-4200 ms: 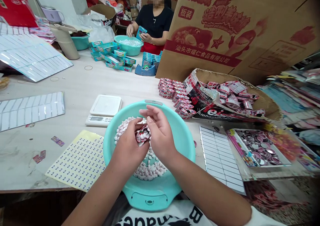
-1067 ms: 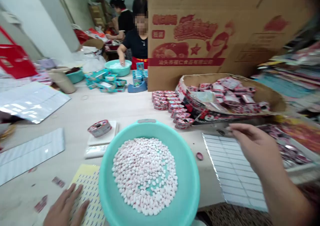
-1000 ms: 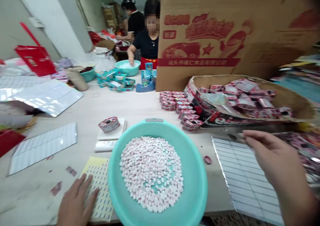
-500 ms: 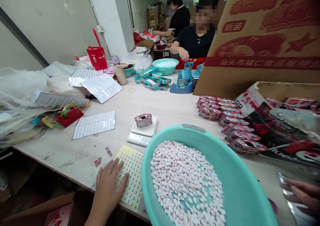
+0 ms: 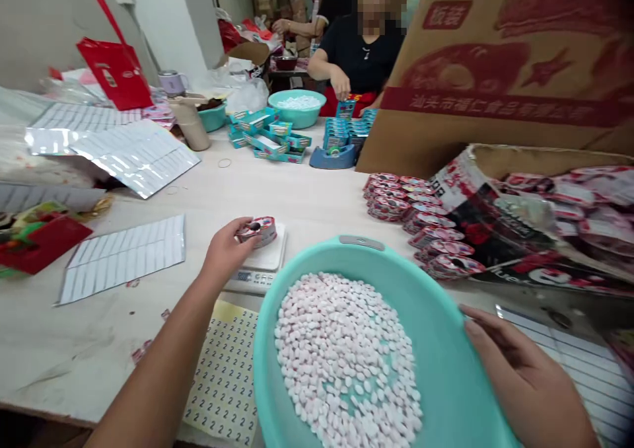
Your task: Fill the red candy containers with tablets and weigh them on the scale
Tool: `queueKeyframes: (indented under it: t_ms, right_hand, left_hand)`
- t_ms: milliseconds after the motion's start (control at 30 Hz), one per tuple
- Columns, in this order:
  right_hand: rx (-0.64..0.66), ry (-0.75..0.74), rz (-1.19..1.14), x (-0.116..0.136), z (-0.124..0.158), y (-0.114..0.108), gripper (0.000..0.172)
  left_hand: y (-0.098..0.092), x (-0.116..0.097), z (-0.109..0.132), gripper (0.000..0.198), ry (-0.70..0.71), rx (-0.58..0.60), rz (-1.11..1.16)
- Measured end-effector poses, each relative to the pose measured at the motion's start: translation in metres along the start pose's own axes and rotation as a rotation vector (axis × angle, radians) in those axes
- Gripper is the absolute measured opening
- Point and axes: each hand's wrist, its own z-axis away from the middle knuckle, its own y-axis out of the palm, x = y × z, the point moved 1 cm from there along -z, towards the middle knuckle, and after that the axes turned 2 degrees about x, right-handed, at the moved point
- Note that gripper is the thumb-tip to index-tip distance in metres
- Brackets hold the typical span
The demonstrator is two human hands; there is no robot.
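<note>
My left hand point(image 5: 225, 253) is closed on a small oval red-and-white printed pack point(image 5: 268, 232), gripping its left side. The pack is on the white platform of a small digital scale point(image 5: 270, 258). Under my left forearm lies a yellow sheet of number 2 stickers point(image 5: 222, 375). A large turquoise basin point(image 5: 450, 369) stands in front of me, with many small white and pinkish tablets point(image 5: 341, 342) inside. At its right rim is my right hand point(image 5: 535, 375), thumb and fingertips closed on the edge; some fingers are hidden.
Stacked oval packs point(image 5: 421, 217) stand beside an open carton point(image 5: 535, 230) at right. A tall cardboard panel point(image 5: 446, 117) rises behind them. Silver strip sheets point(image 5: 129, 256) lie left. Across the table, a co-worker point(image 5: 361, 58) handles turquoise boxes point(image 5: 341, 131); another person stands behind.
My left hand has moved from the sticker sheet up to the pack on the scale and closed on it. My right hand has left the silver sheet and come to the basin's rim.
</note>
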Motion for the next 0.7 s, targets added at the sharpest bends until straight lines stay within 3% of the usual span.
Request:
queueKeyframes:
  t_ms: [67, 167, 333, 467, 533, 700]
  right_hand:
    - [0.066, 0.068, -0.052, 0.011, 0.004, 0.000, 0.052]
    - [0.096, 0.050, -0.099, 0.012, 0.004, 0.002, 0.050]
    - [0.106, -0.083, -0.070, 0.004, 0.003, 0.002, 0.044]
    - [0.155, -0.127, -0.024, 0.006, 0.004, 0.000, 0.041]
    - [0.168, -0.143, -0.035, 0.007, 0.005, 0.000, 0.041]
    - [0.145, -0.171, -0.081, 0.008, 0.007, -0.002, 0.037]
  left_hand:
    - [-0.004, -0.015, 0.001, 0.034, 0.140, -0.033, -0.029]
    - [-0.023, -0.049, 0.033, 0.034, 0.431, -0.116, -0.158]
    - [-0.028, -0.094, 0.097, 0.040, 0.811, 0.009, -0.313]
    - [-0.024, -0.106, 0.117, 0.044, 0.873, -0.081, -0.355]
    - [-0.023, -0.108, 0.122, 0.044, 0.875, -0.070, -0.354]
    - [-0.023, -0.110, 0.137, 0.044, 0.783, -0.061, -0.317]
